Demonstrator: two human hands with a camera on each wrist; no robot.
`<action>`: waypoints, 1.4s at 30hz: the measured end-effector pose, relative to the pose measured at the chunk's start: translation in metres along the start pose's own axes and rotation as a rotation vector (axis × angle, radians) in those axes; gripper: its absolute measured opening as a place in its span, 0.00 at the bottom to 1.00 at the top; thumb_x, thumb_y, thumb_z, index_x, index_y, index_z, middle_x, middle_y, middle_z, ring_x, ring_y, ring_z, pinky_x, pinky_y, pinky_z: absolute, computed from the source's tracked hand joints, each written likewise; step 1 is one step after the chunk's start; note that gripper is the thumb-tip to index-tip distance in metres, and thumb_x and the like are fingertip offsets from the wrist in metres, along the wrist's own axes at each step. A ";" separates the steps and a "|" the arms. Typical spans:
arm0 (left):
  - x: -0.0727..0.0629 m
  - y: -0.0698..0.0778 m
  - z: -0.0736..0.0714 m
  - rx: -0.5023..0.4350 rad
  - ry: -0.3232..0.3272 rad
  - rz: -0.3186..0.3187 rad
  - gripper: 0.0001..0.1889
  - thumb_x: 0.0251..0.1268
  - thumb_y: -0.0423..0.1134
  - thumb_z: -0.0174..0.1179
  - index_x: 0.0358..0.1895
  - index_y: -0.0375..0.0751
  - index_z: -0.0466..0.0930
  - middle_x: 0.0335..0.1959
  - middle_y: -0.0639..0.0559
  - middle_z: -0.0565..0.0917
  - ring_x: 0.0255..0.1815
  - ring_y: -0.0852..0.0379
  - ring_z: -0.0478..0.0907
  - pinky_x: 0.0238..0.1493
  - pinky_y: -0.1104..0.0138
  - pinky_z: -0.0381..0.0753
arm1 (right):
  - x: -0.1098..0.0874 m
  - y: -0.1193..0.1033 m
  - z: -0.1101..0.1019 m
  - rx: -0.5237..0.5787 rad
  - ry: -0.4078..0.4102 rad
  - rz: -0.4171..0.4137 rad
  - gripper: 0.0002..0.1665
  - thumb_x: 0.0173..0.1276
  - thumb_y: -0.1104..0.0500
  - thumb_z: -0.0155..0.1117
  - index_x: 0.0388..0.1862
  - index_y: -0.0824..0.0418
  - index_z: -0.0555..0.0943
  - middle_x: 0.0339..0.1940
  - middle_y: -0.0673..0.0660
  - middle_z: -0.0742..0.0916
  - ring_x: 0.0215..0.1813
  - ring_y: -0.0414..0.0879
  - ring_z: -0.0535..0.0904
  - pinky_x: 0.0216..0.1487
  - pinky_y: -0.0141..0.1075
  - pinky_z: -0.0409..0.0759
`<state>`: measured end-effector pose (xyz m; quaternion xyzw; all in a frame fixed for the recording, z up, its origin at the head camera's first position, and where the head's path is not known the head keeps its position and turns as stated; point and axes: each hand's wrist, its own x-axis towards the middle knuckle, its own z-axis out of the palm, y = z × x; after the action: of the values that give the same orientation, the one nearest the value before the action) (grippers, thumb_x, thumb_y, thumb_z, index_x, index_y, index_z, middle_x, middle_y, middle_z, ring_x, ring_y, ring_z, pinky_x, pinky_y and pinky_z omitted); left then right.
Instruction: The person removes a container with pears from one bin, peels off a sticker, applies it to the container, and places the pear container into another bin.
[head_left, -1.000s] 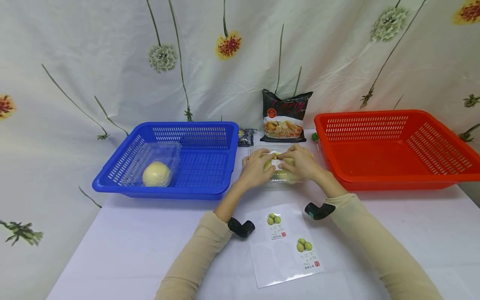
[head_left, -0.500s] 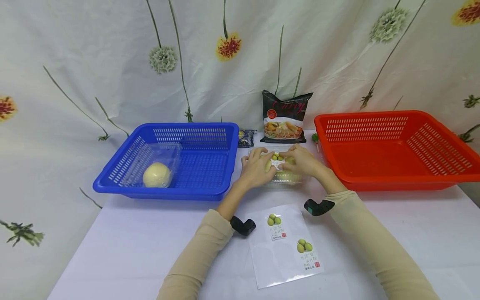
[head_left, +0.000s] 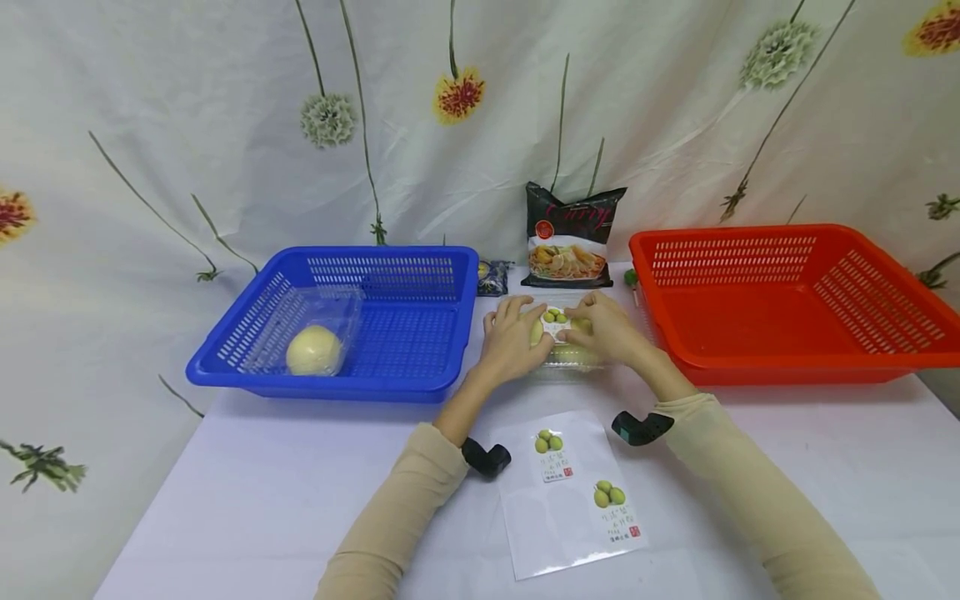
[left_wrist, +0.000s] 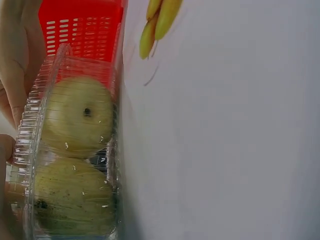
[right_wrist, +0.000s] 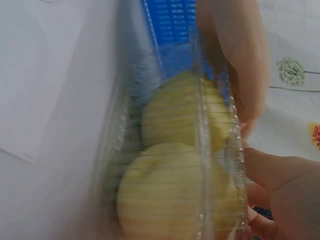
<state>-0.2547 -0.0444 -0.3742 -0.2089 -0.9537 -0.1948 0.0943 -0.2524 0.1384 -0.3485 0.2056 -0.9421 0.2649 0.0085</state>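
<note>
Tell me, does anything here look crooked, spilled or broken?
Mainly the sheet: it lies at a slant on the table, out of line with the front edge of the red basket, though that seems harmless. The box beside that basket looks whole, and I see nothing spilled.

soft, even light; right wrist view blurred; glints on clear box.

Pear stickers w/ Chinese txt, blk pkt lettering unclear

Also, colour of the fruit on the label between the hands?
Yellow-green printed fruit; head view shows it best.
</note>
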 end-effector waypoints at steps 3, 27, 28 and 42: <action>-0.002 -0.002 0.002 -0.058 0.069 -0.001 0.27 0.62 0.47 0.46 0.63 0.43 0.72 0.67 0.43 0.65 0.70 0.46 0.54 0.65 0.45 0.53 | -0.008 0.000 0.003 0.033 0.068 -0.023 0.23 0.63 0.55 0.66 0.52 0.71 0.80 0.46 0.65 0.77 0.48 0.56 0.70 0.46 0.45 0.71; 0.016 -0.009 0.000 -0.483 0.119 -0.334 0.32 0.62 0.45 0.56 0.66 0.30 0.62 0.68 0.33 0.61 0.68 0.38 0.60 0.68 0.52 0.59 | -0.076 -0.004 0.029 0.340 -0.037 -0.101 0.16 0.62 0.64 0.63 0.46 0.73 0.80 0.38 0.62 0.86 0.35 0.48 0.80 0.36 0.34 0.80; 0.015 -0.008 0.000 -0.486 0.121 -0.333 0.32 0.62 0.45 0.57 0.65 0.29 0.63 0.67 0.33 0.63 0.67 0.39 0.61 0.67 0.53 0.60 | -0.076 -0.003 0.030 0.344 -0.038 -0.091 0.17 0.63 0.63 0.63 0.47 0.74 0.80 0.40 0.64 0.86 0.36 0.50 0.81 0.37 0.35 0.81; -0.005 0.005 0.000 -0.483 0.233 -0.479 0.24 0.55 0.51 0.62 0.46 0.37 0.66 0.42 0.38 0.77 0.44 0.41 0.76 0.45 0.53 0.75 | -0.076 0.001 0.022 0.485 0.021 0.119 0.20 0.65 0.61 0.61 0.49 0.77 0.78 0.43 0.69 0.84 0.40 0.56 0.82 0.36 0.39 0.83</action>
<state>-0.2476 -0.0417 -0.3737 0.0281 -0.8849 -0.4537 0.1018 -0.1816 0.1574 -0.3772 0.1430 -0.8611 0.4856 -0.0468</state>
